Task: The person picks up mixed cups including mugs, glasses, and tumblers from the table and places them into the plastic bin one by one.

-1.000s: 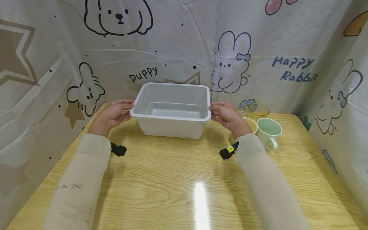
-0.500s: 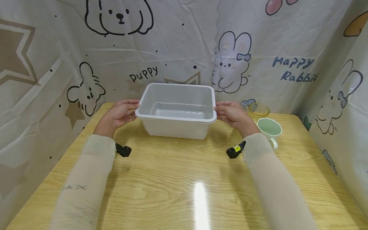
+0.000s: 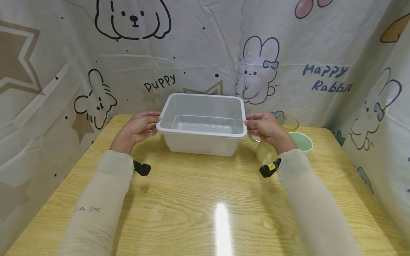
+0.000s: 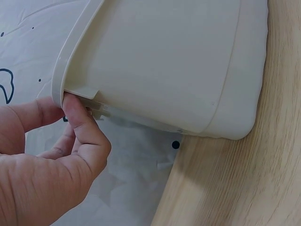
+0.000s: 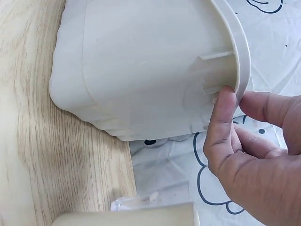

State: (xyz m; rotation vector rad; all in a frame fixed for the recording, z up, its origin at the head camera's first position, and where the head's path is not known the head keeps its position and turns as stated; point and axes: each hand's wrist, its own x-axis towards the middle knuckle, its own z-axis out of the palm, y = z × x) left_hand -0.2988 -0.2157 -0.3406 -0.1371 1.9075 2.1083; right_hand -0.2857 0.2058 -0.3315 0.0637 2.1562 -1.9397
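Note:
A white rectangular plastic tub (image 3: 201,144), with nothing visible inside it, is at the back of the wooden table. At its left end my left hand (image 3: 141,127) pinches the rim between thumb and fingers, which the left wrist view shows close up. My right hand (image 3: 265,128) pinches the rim at the opposite end, fingers curled under the lip in the right wrist view. The tub's base (image 5: 77,106) looks to be on or very near the table; I cannot tell which.
Right of the tub, partly behind my right hand and wrist, are a green mug (image 3: 301,140), an amber transparent cup (image 3: 288,122), a pale yellow cup (image 3: 265,153) and a clear object (image 5: 155,198). A patterned cloth (image 3: 198,46) hangs behind the table.
The tub has shifted to the right, with both hands gripping its rim throughout. My right forearm now covers more of the cups.

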